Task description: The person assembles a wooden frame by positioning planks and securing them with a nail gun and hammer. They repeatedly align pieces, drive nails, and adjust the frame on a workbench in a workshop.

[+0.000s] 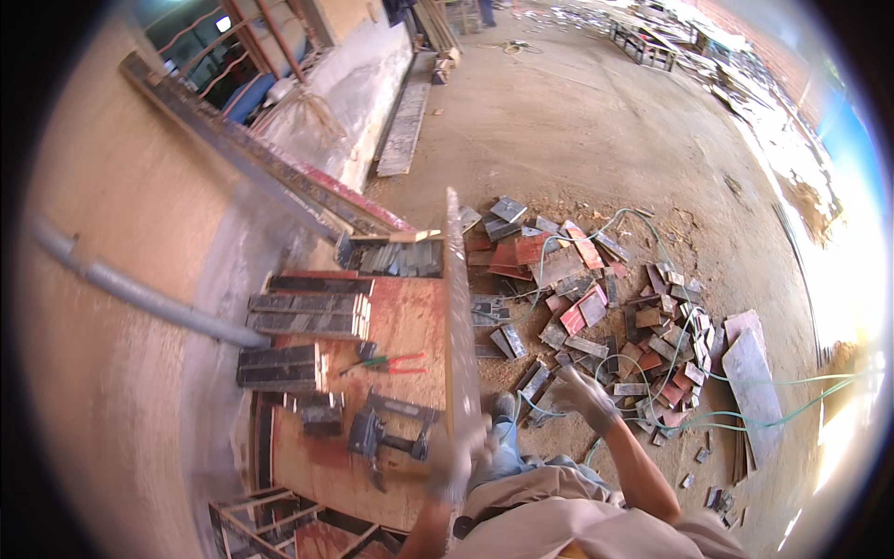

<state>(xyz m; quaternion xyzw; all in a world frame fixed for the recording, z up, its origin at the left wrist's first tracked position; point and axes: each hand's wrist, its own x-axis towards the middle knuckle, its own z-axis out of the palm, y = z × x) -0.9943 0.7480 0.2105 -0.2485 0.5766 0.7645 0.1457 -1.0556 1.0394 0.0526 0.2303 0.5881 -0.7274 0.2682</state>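
A long, narrow brown board [456, 317] runs away from me along the right side of the work table [410, 307], its far end reaching past the tabletop. My gloved left hand [456, 461] is closed around its near part, though motion blurs the fingers. To the right, my gloved right hand [589, 399] is held out with fingers apart and nothing in it, over the edge of a heap of wood offcuts [577, 279]. On the table, left of my left hand, lies a black nail gun [396, 429]. Beyond it rest red-handled pliers [400, 361].
Stacked dark wood blocks [307, 315] line the table's wall side. A green hose [596, 359] snakes across the offcuts on the floor. A grey pipe [168, 296] runs along the left wall. Flat panels [752, 382] lie at the right; a metal frame [643, 47] stands far back.
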